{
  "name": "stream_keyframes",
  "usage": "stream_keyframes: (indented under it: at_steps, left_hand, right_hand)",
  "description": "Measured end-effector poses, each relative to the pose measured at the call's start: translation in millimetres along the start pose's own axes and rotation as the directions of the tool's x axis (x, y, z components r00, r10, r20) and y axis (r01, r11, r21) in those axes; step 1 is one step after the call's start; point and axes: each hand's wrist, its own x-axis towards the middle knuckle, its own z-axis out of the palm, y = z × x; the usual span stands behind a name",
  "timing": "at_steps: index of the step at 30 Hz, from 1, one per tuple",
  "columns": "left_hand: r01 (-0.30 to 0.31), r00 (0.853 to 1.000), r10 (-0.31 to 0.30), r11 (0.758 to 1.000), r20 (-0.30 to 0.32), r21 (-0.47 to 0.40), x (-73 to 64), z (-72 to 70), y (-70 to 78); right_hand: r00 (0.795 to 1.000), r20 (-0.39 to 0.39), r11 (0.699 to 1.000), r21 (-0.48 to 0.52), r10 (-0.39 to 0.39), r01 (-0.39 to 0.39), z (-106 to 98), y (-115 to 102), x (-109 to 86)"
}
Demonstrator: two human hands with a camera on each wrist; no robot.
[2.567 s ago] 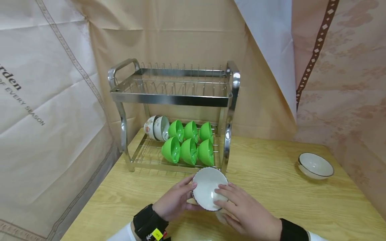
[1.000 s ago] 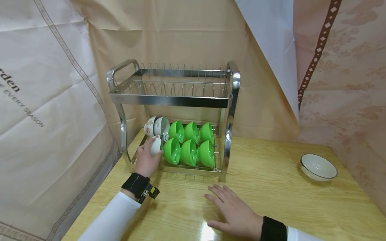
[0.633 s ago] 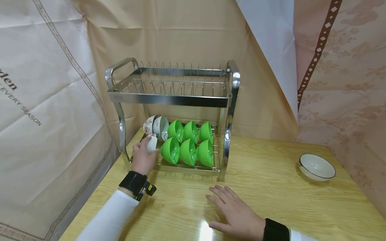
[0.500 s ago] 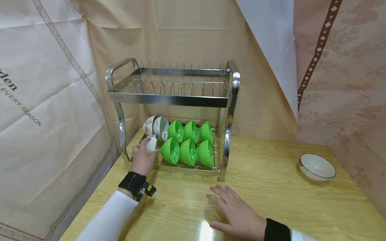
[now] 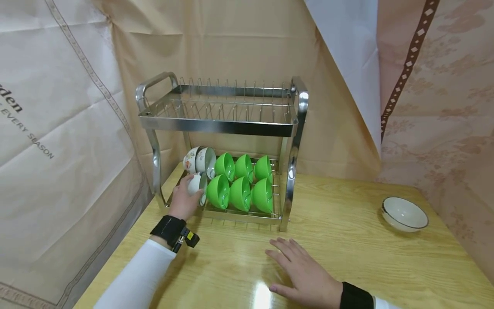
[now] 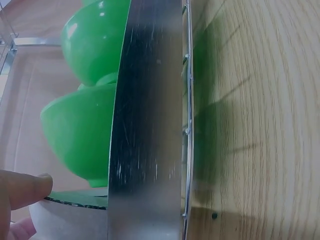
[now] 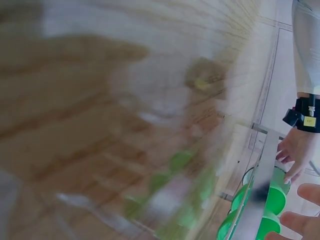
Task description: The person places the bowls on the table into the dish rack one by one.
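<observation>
My left hand (image 5: 184, 199) reaches into the front left of the rack's lower tier and grips a small white bowl (image 5: 194, 184) with a dark rim. The bowl stands tipped on its side, mouth to the right, close beside a green bowl (image 5: 218, 192). In the left wrist view the thumb (image 6: 30, 189) lies at the rim of the white bowl (image 6: 70, 220), partly hidden by the rack's front bar (image 6: 145, 120). My right hand (image 5: 305, 272) is held low at the table's front with fingers spread, holding nothing.
A two-tier metal dish rack (image 5: 220, 125) stands on the wooden table (image 5: 339, 257). Several green bowls fill the lower tier's middle and right. Two floral white bowls (image 5: 206, 161) lean behind the left hand. Another white bowl (image 5: 405, 214) sits far right. Cloth (image 5: 247, 51) hangs behind.
The white bowl went from both hands over the table to the rack's lower left in my left hand. My right hand let go. Most recently the bowl turned, showing more of its mouth.
</observation>
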Motion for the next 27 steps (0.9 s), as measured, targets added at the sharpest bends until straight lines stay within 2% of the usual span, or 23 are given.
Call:
stream_keyframes:
  at_steps: [5, 9, 15, 21, 24, 27]
  left_hand:
    - [-0.044, 0.997, 0.043, 0.999, 0.06, 0.008, 5.9, -4.3, -2.3]
    - [-0.039, 0.994, 0.038, 0.999, 0.104, 0.012, 6.5, -6.0, -4.0]
    - [-0.025, 0.996, 0.023, 0.999, 0.084, 0.024, 4.7, -6.5, -3.9]
    - [-0.038, 0.997, 0.031, 0.995, 0.07, 0.098, 2.0, -10.4, 4.0]
    - [-0.082, 0.996, 0.077, 0.989, 0.045, 0.122, -1.5, -12.0, 10.1]
    - [-0.184, 0.982, 0.188, 0.971, -0.011, 0.155, -11.2, -10.0, 20.0]
  right_hand:
    - [1.0, -0.002, 1.0, -0.001, 0.009, -0.009, -1.0, -0.5, -0.7]
    - [1.0, 0.0, 1.0, -0.001, 0.015, -0.015, -1.9, -1.3, -1.2]
    - [1.0, -0.016, 1.0, -0.016, 0.008, -0.008, -1.4, -1.5, -2.6]
    - [0.999, -0.036, 1.0, -0.018, 0.0, -0.001, 0.0, 0.0, -6.1]
    - [0.999, -0.047, 1.0, -0.011, -0.001, 0.0, 1.1, 0.6, -8.4]
    - [0.999, -0.04, 1.0, -0.01, 0.016, -0.016, 1.8, 2.1, -11.2]
